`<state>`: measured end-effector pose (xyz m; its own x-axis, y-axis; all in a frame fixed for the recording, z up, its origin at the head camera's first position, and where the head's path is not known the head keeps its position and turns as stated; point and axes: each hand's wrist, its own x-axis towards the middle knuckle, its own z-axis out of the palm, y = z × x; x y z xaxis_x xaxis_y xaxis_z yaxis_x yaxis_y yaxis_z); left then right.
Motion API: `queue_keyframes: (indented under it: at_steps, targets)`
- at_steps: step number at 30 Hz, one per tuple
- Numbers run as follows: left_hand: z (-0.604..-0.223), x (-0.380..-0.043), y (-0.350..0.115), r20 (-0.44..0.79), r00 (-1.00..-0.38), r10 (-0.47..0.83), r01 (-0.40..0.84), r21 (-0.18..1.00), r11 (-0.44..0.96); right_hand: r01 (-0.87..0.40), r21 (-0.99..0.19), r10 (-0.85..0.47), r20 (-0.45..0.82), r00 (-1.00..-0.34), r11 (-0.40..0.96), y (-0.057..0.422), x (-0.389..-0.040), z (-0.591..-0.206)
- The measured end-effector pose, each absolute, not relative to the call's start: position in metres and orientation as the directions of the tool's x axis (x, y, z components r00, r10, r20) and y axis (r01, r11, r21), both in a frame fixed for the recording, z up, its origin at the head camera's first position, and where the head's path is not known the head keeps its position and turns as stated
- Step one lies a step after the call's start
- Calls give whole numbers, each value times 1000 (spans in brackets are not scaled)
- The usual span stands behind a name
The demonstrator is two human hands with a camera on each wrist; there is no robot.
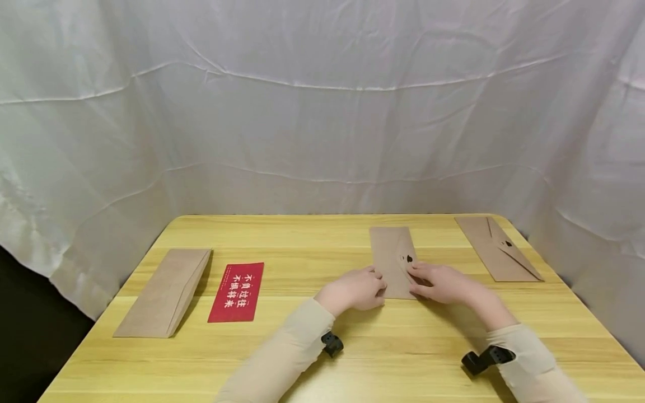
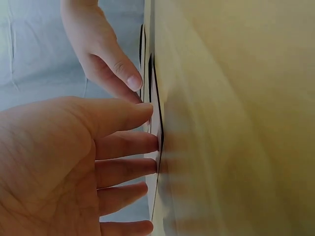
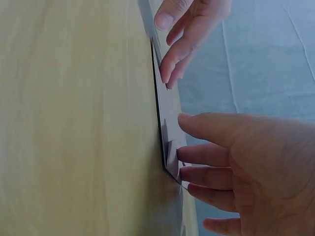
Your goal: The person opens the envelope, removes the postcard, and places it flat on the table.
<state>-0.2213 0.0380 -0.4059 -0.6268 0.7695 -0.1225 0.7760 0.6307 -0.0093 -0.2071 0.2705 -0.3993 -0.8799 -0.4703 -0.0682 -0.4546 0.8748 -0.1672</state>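
Note:
A brown paper envelope (image 1: 386,252) lies on the wooden table in front of both hands, its flap (image 1: 403,243) with a dark heart mark toward the right. My left hand (image 1: 359,289) rests at the envelope's left edge; in the left wrist view its fingertips (image 2: 150,142) touch the paper. On the other side, my right hand (image 1: 445,284) has its fingers at the flap near the heart mark. The right wrist view shows these fingers nearly straight against the flap (image 3: 173,156), which stands slightly raised.
To the left lie another brown envelope (image 1: 156,294), its side edge slightly gaping, and a red card (image 1: 235,293) with white characters. A further brown envelope (image 1: 496,252) with a heart mark lies at the back right. White cloth (image 1: 322,129) hangs behind the table (image 1: 302,235).

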Motion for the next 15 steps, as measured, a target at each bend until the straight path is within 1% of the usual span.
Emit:
queue_keyframes:
  at_steps: [8,12,15]
  targets:
    - [-406,-212,8,-87,-585,806,809,8,588,-518,-144,-532,-77,-843,843,257,-202,-401]
    - [-406,-205,-6,-87,-582,809,812,-10,583,-549,-140,-563,-92,-821,824,249,-199,-402]
    - [-406,-198,-15,-105,-597,796,801,-14,599,-565,-142,-579,-91,-810,813,243,-196,-402]
